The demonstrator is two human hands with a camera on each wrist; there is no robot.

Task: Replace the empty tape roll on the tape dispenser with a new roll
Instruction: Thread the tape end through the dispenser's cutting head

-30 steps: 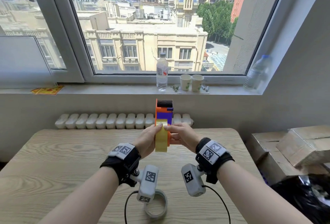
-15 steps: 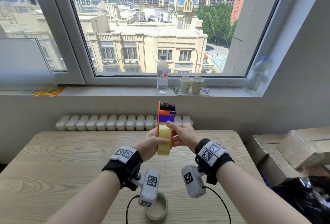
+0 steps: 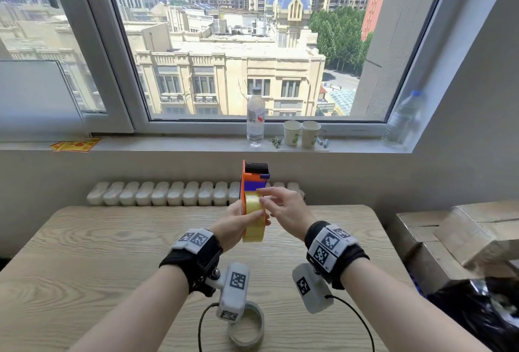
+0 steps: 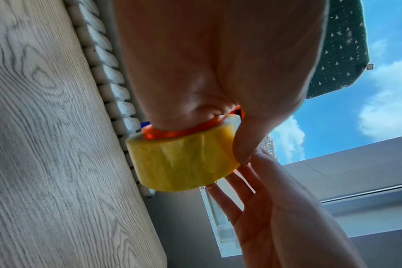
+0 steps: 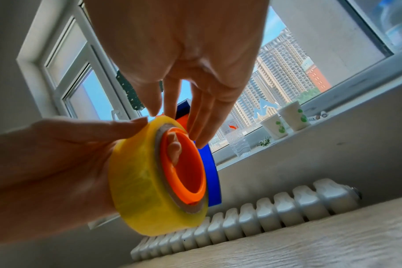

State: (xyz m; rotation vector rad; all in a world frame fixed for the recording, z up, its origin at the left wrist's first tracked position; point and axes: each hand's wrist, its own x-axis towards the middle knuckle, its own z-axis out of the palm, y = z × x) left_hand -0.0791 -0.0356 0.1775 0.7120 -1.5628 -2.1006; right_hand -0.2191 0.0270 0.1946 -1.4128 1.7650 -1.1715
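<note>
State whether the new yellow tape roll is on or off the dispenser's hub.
On: in the right wrist view the yellow tape roll encircles the orange hub.

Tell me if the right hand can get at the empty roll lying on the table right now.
Probably yes. The right hand holds nothing, and the empty roll lies near the table edge below the wrists; only the left wrist's camera hangs partly over it.

Two hands, one dispenser, two tape rolls, two bottles, two paper cups, one desk.
</note>
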